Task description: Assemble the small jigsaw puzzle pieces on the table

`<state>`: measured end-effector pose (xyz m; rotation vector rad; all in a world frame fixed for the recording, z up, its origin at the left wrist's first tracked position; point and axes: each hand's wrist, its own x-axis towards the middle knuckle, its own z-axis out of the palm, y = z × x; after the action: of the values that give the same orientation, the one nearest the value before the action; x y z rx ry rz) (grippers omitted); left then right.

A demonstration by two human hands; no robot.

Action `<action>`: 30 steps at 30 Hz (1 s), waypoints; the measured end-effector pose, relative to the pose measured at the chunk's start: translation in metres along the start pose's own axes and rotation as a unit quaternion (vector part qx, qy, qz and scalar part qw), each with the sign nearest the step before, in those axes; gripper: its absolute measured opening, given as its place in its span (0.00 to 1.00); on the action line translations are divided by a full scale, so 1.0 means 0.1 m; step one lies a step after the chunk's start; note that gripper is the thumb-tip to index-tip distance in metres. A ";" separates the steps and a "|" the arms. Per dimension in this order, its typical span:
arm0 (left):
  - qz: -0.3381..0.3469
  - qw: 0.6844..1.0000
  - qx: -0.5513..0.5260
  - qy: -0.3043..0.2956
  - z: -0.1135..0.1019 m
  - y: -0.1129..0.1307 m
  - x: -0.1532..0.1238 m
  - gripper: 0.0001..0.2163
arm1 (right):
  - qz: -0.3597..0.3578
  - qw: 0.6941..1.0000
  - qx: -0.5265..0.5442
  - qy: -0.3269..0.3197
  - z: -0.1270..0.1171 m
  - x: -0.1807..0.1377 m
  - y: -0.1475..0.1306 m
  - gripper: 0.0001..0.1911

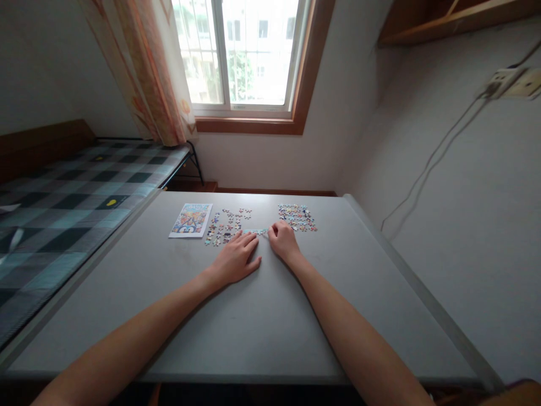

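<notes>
My left hand point(240, 255) lies flat on the table with its fingers spread, the fingertips at a short joined strip of light-blue jigsaw puzzle pieces point(255, 232). At the right end of that strip, my right hand point(283, 238) has its fingers closed in a pinch. What the pinch holds, if anything, is hidden by the fingers. Loose jigsaw pieces point(228, 225) lie spread out beyond and left of my left hand. Another group of loose pieces point(297, 217) sits in rows just beyond my right hand.
A printed colour picture sheet point(190, 220) lies at the left of the grey table point(253, 332). Left of the table stands a bed with a checked cover point(105, 180). A window point(253, 56) is beyond. A cable point(426, 163) hangs down the right wall.
</notes>
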<state>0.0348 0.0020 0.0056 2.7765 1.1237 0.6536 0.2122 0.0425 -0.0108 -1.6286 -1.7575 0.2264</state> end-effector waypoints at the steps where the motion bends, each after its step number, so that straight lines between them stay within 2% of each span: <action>1: 0.001 1.000 -0.002 0.001 0.00 0.00 0.00 0.19 | 0.002 1.000 0.000 0.000 0.00 0.00 0.00 0.10; 17: 0.008 1.000 -0.003 -0.003 -0.01 -0.02 0.02 0.18 | -0.009 1.000 -0.020 -0.016 0.01 0.02 0.02 0.09; 30: 0.022 1.000 0.006 -0.019 0.02 -0.05 0.02 0.21 | -0.006 0.998 -0.056 -0.014 -0.01 -0.02 -0.02 0.06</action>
<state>0.0335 0.0069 0.0034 2.8190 1.0674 0.5963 0.2109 0.0398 -0.0103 -1.7010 -1.8279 0.1485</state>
